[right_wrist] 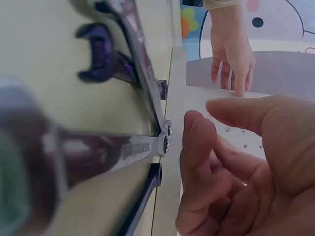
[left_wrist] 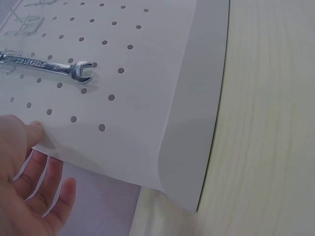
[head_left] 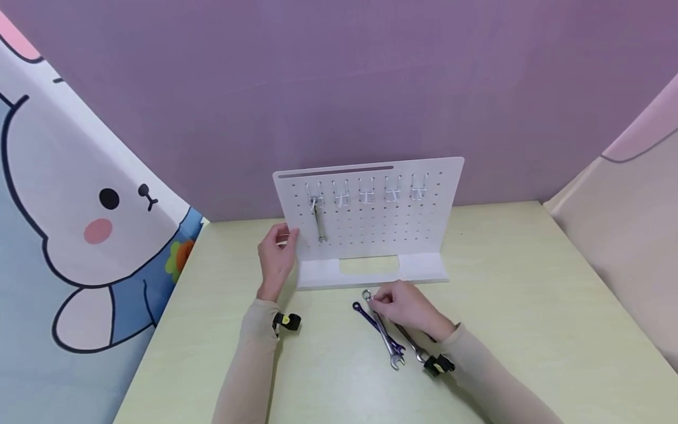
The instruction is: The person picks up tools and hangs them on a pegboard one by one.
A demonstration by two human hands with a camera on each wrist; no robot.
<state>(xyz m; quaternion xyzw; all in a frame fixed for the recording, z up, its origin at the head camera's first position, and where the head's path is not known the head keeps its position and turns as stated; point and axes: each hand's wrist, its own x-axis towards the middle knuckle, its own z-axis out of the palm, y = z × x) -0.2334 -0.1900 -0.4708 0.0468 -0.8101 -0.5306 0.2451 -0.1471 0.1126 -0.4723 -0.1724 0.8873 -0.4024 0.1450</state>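
A white pegboard (head_left: 371, 227) stands upright on its base, and my left hand (head_left: 278, 254) grips its left edge, thumb (left_wrist: 33, 133) on the front face. A silver combination wrench (left_wrist: 49, 65) hangs from the leftmost hook. In front of the base, my right hand (head_left: 405, 305) hovers by the ring ends of several wrenches lying on the table. Its thumb and fingers are loosely curved with nothing between them in the right wrist view. A silver wrench (head_left: 389, 344) lies across a dark purple wrench (head_left: 366, 316); another wrench (head_left: 410, 338) is partly hidden under the right hand.
More double wire hooks (head_left: 392, 194) sit in a row along the board's upper part, to the right of the hung wrench. The pale wooden table (head_left: 508, 282) meets a purple wall (head_left: 339, 88) behind the board. A cartoon-printed cloth (head_left: 106, 253) hangs at the left.
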